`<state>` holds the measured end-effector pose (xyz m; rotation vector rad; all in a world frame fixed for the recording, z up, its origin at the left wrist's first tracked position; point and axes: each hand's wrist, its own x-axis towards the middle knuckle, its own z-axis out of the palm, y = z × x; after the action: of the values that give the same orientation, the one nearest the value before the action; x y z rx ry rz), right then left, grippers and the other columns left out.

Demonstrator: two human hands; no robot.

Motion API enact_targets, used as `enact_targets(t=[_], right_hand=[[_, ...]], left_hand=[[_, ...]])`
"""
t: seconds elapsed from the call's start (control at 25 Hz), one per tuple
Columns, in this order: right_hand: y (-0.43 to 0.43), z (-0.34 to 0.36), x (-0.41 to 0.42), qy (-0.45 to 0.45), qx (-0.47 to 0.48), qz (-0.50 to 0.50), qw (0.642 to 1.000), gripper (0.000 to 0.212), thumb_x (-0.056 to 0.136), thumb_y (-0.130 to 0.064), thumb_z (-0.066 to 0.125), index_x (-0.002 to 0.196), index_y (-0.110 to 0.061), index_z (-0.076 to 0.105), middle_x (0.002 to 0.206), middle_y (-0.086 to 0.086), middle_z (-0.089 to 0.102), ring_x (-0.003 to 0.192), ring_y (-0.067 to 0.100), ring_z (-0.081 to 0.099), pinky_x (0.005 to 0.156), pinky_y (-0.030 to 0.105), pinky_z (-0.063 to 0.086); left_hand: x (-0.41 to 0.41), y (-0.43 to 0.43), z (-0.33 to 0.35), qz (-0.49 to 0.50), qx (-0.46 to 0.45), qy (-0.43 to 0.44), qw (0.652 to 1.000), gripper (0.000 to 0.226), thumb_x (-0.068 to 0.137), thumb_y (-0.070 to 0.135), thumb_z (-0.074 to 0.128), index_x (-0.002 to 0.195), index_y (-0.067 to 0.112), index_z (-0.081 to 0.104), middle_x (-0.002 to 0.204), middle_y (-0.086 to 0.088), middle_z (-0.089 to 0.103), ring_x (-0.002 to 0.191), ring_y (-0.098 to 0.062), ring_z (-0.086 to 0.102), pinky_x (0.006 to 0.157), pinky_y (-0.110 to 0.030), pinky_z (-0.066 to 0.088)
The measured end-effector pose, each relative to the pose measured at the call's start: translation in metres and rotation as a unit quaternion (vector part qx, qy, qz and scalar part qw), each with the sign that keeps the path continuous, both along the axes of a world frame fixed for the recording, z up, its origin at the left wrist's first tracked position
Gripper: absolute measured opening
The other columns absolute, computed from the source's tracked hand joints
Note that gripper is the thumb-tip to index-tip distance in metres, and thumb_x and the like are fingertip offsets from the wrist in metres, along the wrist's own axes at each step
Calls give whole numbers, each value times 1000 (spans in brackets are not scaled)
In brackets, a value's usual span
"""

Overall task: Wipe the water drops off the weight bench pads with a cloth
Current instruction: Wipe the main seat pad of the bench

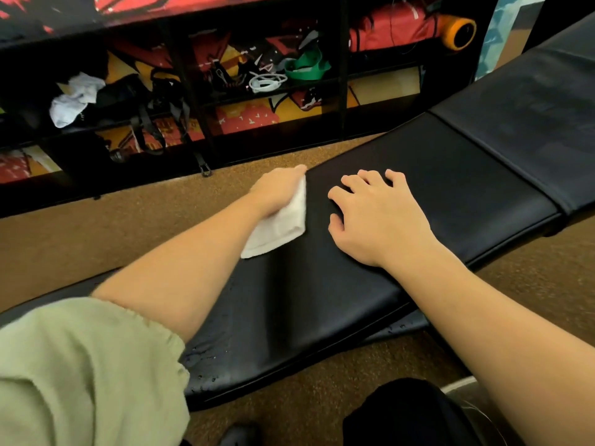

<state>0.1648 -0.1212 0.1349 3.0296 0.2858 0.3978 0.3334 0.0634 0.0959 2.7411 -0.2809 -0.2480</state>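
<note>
A long black weight bench pad (434, 175) runs across the middle of the head view. My left hand (277, 191) holds a folded white cloth (280, 225) against the pad's far edge. My right hand (376, 217) rests on the pad just right of the cloth, fingers loosely bent. Water drops (209, 365) bead on the near left part of the pad, below my left forearm. A second black pad (528, 101) joins on at the right and slopes upward.
A black shelf unit (199, 91) full of straps, a white rag (75, 99) and a green band (306, 67) stands behind the bench. Brown carpet (135, 217) covers the floor. A black shoe (238, 432) shows at the bottom edge.
</note>
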Motion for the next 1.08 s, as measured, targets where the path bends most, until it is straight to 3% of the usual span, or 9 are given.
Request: enact_targets(t=[0.12, 0.24, 0.32, 0.4, 0.48, 0.64, 0.8, 0.88, 1.08], right_hand=[[-1, 0, 0, -61, 62, -15, 996, 59, 106, -42, 29, 161, -23, 21, 157, 18, 40, 146, 39, 35, 107, 56, 37], [1, 4, -2, -70, 110, -19, 991, 59, 107, -40, 27, 163, -23, 15, 158, 19, 39, 149, 39, 29, 107, 55, 40], [2, 6, -4, -69, 127, -8, 989, 57, 107, -40, 27, 161, -21, 22, 155, 15, 44, 149, 37, 30, 106, 54, 40], [2, 8, -6, -65, 135, -8, 989, 55, 107, -41, 24, 156, -19, 33, 149, 14, 50, 147, 35, 32, 104, 54, 42], [5, 7, -9, -59, 121, -12, 991, 57, 104, -43, 18, 145, -16, 48, 141, 14, 58, 144, 36, 37, 104, 54, 42], [2, 8, -15, -39, 86, -4, 996, 64, 99, -41, 7, 111, -12, 63, 115, 14, 69, 121, 37, 56, 105, 52, 43], [5, 12, -14, -28, 87, -30, 995, 49, 105, -39, 22, 129, -12, 56, 117, 15, 70, 114, 37, 60, 102, 51, 44], [7, 12, -14, -36, 117, -30, 992, 47, 106, -38, 32, 143, -12, 46, 118, 16, 70, 115, 39, 61, 101, 52, 44], [5, 10, -15, -50, 122, -4, 991, 47, 106, -38, 31, 145, -14, 43, 116, 14, 70, 113, 38, 61, 99, 52, 43]], left_hand=[[-40, -30, 10, -60, 24, -92, 994, 72, 96, 48, 8, 158, 24, 36, 159, -7, 45, 143, -33, 45, 111, -49, 40], [-93, -23, -6, -108, 132, -127, 977, 70, 99, 42, 9, 163, 17, 22, 174, -15, 11, 160, -40, 9, 127, -54, 16], [-144, -22, -12, -84, 69, -99, 989, 76, 99, 54, -1, 168, 25, 8, 176, -7, -6, 162, -32, -9, 130, -54, 4], [-194, -28, -11, -60, -35, -77, 995, 71, 105, 61, 3, 168, 28, 1, 176, -2, -8, 162, -22, -13, 131, -49, 0], [-237, -29, -9, -61, -51, -79, 994, 67, 109, 57, 11, 168, 29, -2, 176, -1, -9, 162, -18, -13, 132, -43, -4], [-293, -10, -27, -114, 13, -210, 971, 70, 110, 57, 24, 168, 20, 15, 175, -7, 12, 163, -22, 6, 130, -38, 1], [-309, 36, -72, -166, 108, -355, 914, 72, 102, 45, 63, 157, 7, 36, 160, -20, 45, 147, -35, 47, 114, -52, 47], [-310, 28, -72, -126, 104, -388, 907, 64, 105, 44, 61, 153, 5, 45, 153, -23, 53, 140, -37, 55, 106, -53, 53], [-297, -33, -50, -94, 41, -377, 921, 63, 111, 52, 37, 153, 7, 48, 153, -23, 53, 140, -39, 55, 110, -54, 50]])
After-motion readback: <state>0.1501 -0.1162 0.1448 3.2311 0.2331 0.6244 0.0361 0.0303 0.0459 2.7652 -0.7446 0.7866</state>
